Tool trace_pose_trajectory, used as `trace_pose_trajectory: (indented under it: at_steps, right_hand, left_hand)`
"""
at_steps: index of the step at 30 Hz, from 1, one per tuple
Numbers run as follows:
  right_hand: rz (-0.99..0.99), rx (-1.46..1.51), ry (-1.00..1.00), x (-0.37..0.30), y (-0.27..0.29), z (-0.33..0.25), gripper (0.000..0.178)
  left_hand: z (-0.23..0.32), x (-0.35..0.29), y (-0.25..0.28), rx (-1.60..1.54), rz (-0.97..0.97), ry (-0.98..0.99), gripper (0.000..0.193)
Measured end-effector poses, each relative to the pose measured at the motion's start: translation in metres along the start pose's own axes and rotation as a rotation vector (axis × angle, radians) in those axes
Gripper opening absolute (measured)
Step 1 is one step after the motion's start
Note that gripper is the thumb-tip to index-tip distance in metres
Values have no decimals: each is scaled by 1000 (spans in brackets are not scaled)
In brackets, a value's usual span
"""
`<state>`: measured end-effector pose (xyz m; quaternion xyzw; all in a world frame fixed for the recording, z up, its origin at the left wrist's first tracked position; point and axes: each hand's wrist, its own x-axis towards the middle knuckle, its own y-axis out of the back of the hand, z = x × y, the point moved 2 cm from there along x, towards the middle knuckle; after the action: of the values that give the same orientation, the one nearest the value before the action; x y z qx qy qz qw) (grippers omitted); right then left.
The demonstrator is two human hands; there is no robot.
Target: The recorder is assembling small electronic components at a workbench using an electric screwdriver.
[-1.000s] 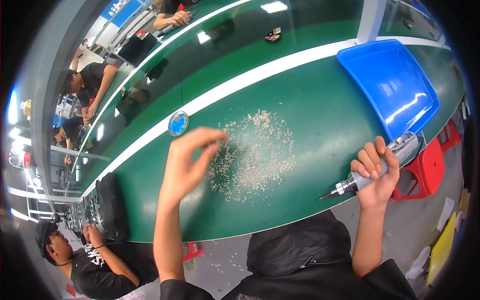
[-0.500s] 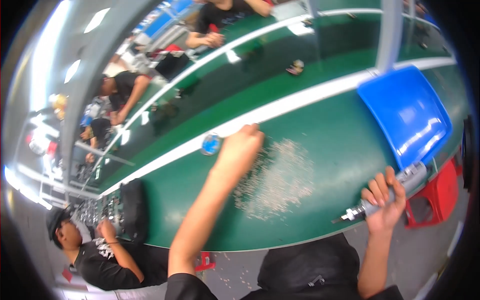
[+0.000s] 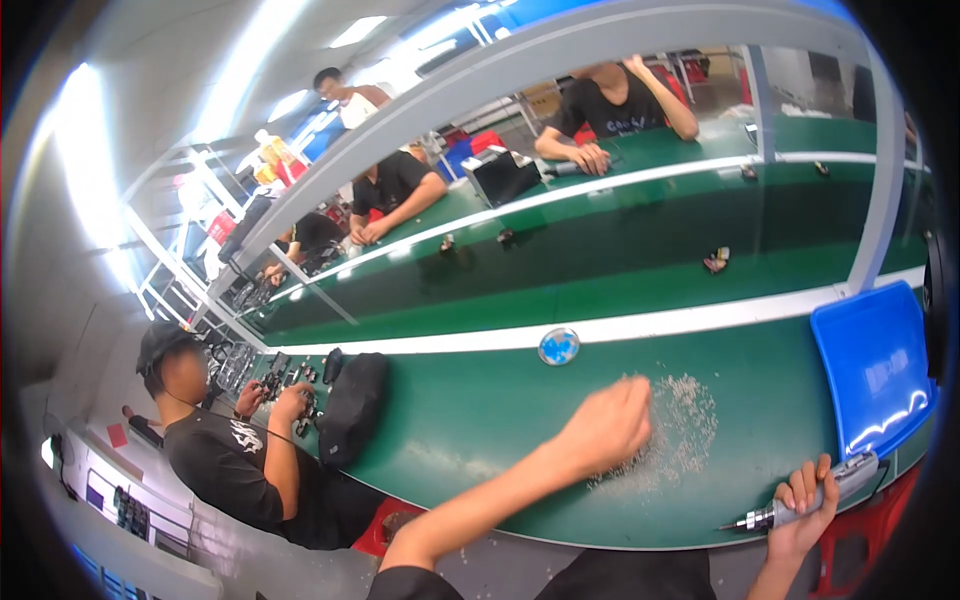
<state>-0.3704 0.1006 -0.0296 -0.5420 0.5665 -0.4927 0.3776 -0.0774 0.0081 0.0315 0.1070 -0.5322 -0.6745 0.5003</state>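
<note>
Head view: the left hand (image 3: pixel 607 428) is held over the left side of the small pale screws (image 3: pixel 686 420) scattered on the green counter (image 3: pixel 450 415), its fingers curled together; whether a screw is pinched cannot be told. An electric screwdriver (image 3: pixel 852 476) is gripped by the right hand (image 3: pixel 806 508), fingers wrapped round its body, bit turned leftward, seemingly so that the screws are left uncovered. Pale lettering is borne by a co-worker's black shirt (image 3: pixel 610 105); no tool label can be made out.
</note>
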Motion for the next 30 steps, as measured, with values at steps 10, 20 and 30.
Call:
trace_pose_trajectory:
  at_steps: [10,20,30]
  right_hand:
    - [-9,22,-71,-3,-32,10,11]
    - [-56,4,-6,-13,-79,29,11]
    - [-45,-10,-13,-21,-83,37,8]
  left_hand:
    - [66,-77,2,-479,206,-66,3]
    - [96,-106,-43,-1061,139,406,7]
    - [121,-105,-43,-1221,114,453,11]
